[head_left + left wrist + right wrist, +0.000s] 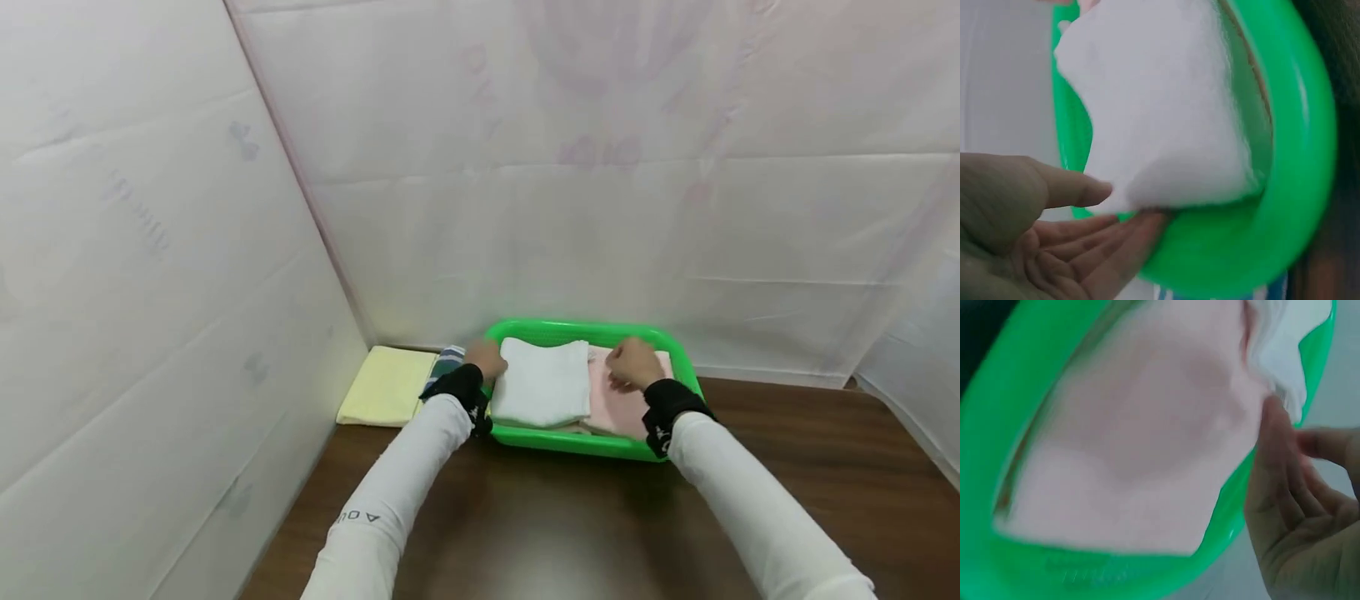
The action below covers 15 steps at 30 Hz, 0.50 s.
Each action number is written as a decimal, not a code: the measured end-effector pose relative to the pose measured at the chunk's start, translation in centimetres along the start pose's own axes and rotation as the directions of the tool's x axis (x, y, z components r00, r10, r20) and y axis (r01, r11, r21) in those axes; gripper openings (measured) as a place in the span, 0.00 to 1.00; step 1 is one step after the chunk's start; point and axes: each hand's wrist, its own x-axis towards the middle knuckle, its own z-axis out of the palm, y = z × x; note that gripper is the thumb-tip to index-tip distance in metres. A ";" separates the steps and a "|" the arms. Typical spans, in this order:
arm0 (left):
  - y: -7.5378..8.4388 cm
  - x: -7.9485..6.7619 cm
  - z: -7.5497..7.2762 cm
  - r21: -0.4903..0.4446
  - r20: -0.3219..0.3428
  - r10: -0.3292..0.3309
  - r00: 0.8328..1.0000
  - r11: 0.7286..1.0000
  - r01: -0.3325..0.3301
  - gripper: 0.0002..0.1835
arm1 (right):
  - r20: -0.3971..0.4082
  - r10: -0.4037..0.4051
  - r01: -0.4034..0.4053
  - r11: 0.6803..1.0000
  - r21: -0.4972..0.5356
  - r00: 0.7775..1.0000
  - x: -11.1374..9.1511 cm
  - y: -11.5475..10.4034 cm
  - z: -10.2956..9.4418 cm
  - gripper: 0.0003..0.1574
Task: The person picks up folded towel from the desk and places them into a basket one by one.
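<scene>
A folded white cloth lies in the left part of a green plastic basket. Beside it, in the right part, is a folded pink cloth. My left hand is at the white cloth's left edge, fingertips by its underside and thumb apart from them. Over the pink cloth's far edge, close to a corner of the white cloth, hovers my right hand. Its fingers are fairly straight, the thumb near them, and nothing shows held. Whether its fingertips touch cloth cannot be told.
Left of the basket, a folded yellow cloth lies on the brown table. Between them is a blue-and-green plaid cloth, partly behind the left hand. White sheeting forms walls at the back and sides.
</scene>
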 end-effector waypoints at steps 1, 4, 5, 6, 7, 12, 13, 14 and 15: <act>1.2 -1.6 -2.4 -0.023 -0.003 -0.038 0.999 0.999 0.038 0.16 | -0.053 -0.028 0.026 0.999 -0.023 0.998 0.1 0.2 -1.1 0.20; 2.5 -5.0 -7.1 -0.100 -0.085 -0.055 0.995 0.994 0.047 0.19 | -0.169 -0.083 0.067 0.993 -0.101 0.982 0.3 1.2 -4.3 0.24; 2.2 -5.5 -7.9 -0.128 -0.101 -0.067 0.993 0.990 0.054 0.18 | -0.189 -0.084 0.062 0.991 -0.117 0.978 0.3 1.7 -5.3 0.25; 1.4 -5.3 -8.2 -0.117 -0.114 -0.079 0.990 0.991 0.066 0.19 | -0.206 -0.090 0.066 0.990 -0.124 0.974 0.3 2.4 -6.2 0.25; 0.5 -4.9 -8.3 -0.126 -0.114 -0.119 0.986 0.987 0.104 0.18 | -0.228 -0.100 0.065 0.986 -0.153 0.968 0.2 3.1 -7.0 0.25; -2.7 -6.9 -8.2 -0.150 -0.118 -0.247 0.962 0.962 0.229 0.19 | -0.286 -0.103 0.042 0.976 -0.212 0.953 -0.7 7.3 -9.6 0.25; -3.2 -7.2 -7.6 -0.152 -0.121 -0.250 0.961 0.961 0.231 0.21 | -0.311 -0.092 0.022 0.975 -0.220 0.946 -1.2 8.2 -9.9 0.23; -3.7 -7.4 -7.0 -0.156 -0.126 -0.247 0.961 0.961 0.226 0.21 | -0.325 -0.080 0.007 0.975 -0.220 0.942 -1.7 9.1 -10.1 0.22; -4.2 -7.7 -6.5 -0.152 -0.144 -0.236 0.961 0.965 0.215 0.19 | -0.338 -0.072 -0.004 0.976 -0.220 0.938 -2.2 10.0 -10.2 0.22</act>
